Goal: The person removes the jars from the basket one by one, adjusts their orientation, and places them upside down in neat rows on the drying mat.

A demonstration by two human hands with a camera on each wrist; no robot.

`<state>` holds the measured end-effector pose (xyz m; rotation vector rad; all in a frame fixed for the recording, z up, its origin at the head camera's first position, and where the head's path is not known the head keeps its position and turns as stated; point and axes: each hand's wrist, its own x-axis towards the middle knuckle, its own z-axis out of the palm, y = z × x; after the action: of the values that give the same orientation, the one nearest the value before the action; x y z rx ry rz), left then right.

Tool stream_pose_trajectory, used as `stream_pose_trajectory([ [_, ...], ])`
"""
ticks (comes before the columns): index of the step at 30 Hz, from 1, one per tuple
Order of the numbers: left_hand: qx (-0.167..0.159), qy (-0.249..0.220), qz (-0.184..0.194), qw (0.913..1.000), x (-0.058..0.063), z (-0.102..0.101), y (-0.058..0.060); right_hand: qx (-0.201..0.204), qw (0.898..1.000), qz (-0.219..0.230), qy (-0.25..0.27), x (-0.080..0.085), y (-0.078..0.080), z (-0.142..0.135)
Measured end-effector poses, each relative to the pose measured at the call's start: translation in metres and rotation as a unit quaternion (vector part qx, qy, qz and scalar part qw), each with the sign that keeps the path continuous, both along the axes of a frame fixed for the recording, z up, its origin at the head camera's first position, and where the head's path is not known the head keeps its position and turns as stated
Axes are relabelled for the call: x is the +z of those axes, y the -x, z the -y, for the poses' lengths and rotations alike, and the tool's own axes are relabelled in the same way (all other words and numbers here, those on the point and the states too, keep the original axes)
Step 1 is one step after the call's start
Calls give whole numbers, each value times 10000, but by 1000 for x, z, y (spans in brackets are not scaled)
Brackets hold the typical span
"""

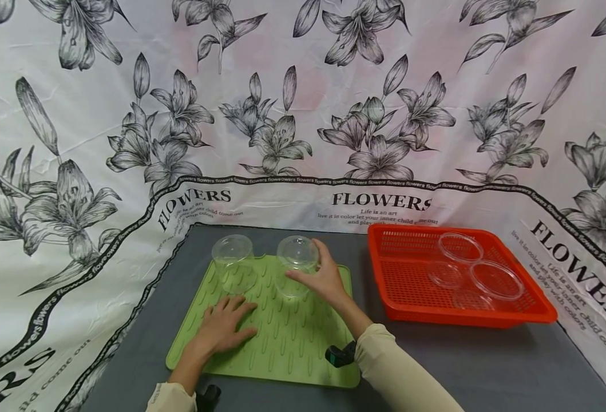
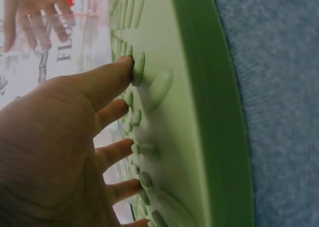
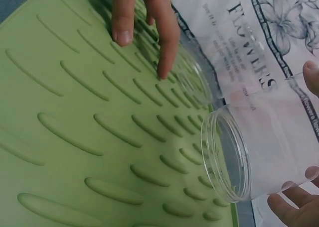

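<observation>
My right hand (image 1: 325, 277) grips a clear plastic jar (image 1: 297, 266) around its side, over the far part of a green ridged mat (image 1: 282, 337). In the right wrist view the ringed mouth of this jar (image 3: 227, 155) faces the mat; I cannot tell whether it touches. Fingers spread, my left hand (image 1: 224, 325) rests on the mat's left part, its fingertips on the ridges in the left wrist view. Just beyond it, a second clear jar (image 1: 234, 266) stands on the mat's far left, its closed base up.
At the right, a red slotted basket (image 1: 392, 312) holds two clear round containers, a far one (image 1: 460, 247) and a nearer one (image 1: 496, 280). The mat lies on a grey table covering (image 1: 436, 366). A flower-printed cloth (image 1: 282, 206) hangs behind and along the sides.
</observation>
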<state>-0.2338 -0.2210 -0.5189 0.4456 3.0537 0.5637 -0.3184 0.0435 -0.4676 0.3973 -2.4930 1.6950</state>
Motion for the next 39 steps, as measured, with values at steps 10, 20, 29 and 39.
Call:
stream_pose_trajectory([
  [10, 143, -318, -330, 9988, 0, 18, -2, -114, 9998, 1, -176, -6, 9, 4],
  [20, 1287, -29, 98, 9916, 6, 42, -2, -127, 9997, 42, -219, -6, 12, 7],
  [29, 1479, -455, 881, 9840, -3, 48, 2, -90, 9998, 98, -178, -5, 13, 8],
  [39, 1343, -991, 905, 9818, -15, 53, 4, -68, 9992, 176, -366, -7, 17, 12],
])
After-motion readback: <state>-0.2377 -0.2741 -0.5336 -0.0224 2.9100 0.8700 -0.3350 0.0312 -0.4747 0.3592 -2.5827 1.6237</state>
